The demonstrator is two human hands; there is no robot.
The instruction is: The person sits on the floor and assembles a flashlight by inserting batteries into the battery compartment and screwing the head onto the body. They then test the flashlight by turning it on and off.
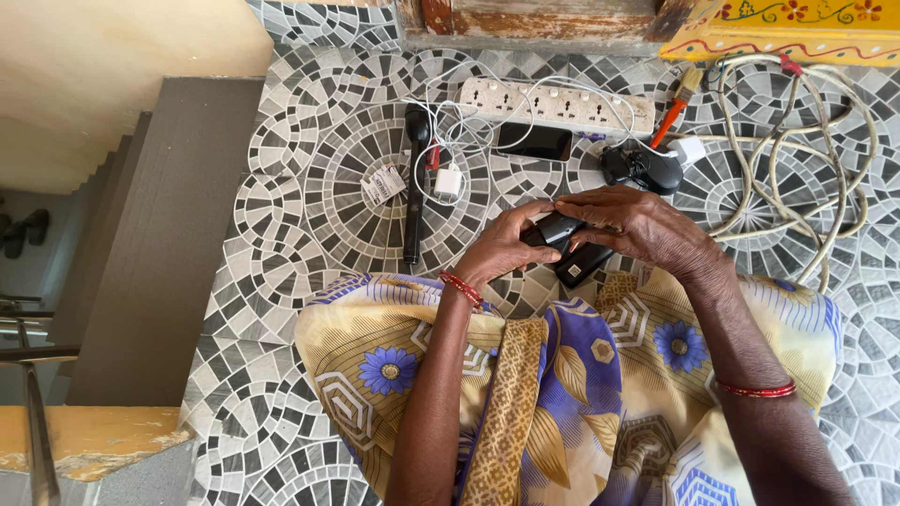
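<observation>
Both my hands meet over a small black device (pixel 569 245) held just past my knees. My left hand (pixel 502 248) grips its left end from below, a red bangle on that wrist. My right hand (pixel 637 225) covers its top and right side, fingers curled over it. Part of the black device sticks out below my right palm. My lap is covered in yellow and purple floral cloth (pixel 562 394).
On the patterned tile floor (pixel 309 234) lie a white power strip (pixel 553 105), a dark phone (pixel 534 141), a white charger (pixel 448 182), a long black tool (pixel 415 178), a black adapter (pixel 642 167), an orange screwdriver (pixel 670 117) and coiled white cable (pixel 806 159). Stairs (pixel 141 234) drop at left.
</observation>
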